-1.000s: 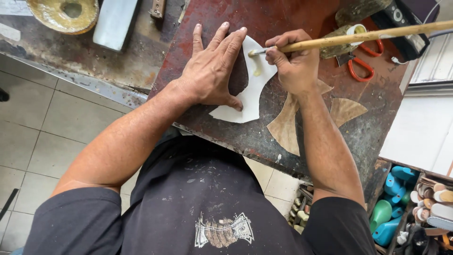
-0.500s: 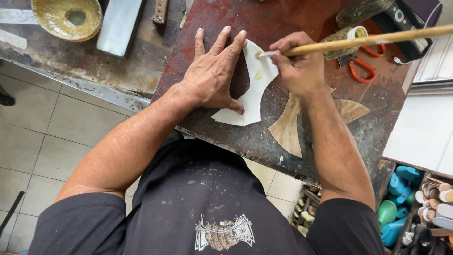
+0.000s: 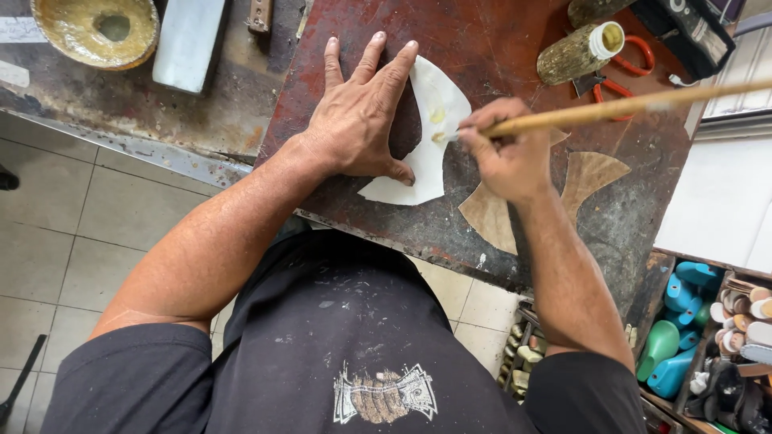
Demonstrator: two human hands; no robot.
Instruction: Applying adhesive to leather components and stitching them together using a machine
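My left hand (image 3: 359,122) lies flat, fingers spread, on a white curved cut piece (image 3: 430,145) that rests on a dark red work board (image 3: 490,48). My right hand (image 3: 507,157) grips a long wooden-handled brush (image 3: 611,108), whose tip touches the white piece by a yellowish glue smear. A tan piece of the same shape (image 3: 587,173) lies partly under my right hand and wrist.
A glue-coated jar with an open white rim (image 3: 581,52) and red-handled scissors (image 3: 623,76) lie at the board's far right. A crusted yellow bowl (image 3: 96,28) and a grey block (image 3: 189,40) stand at top left. Several coloured shoe lasts (image 3: 683,321) fill a bin at lower right.
My right hand has drawn the brush tip down and toward me over the white piece, leaving a glue smear. My left hand stays pressed flat.
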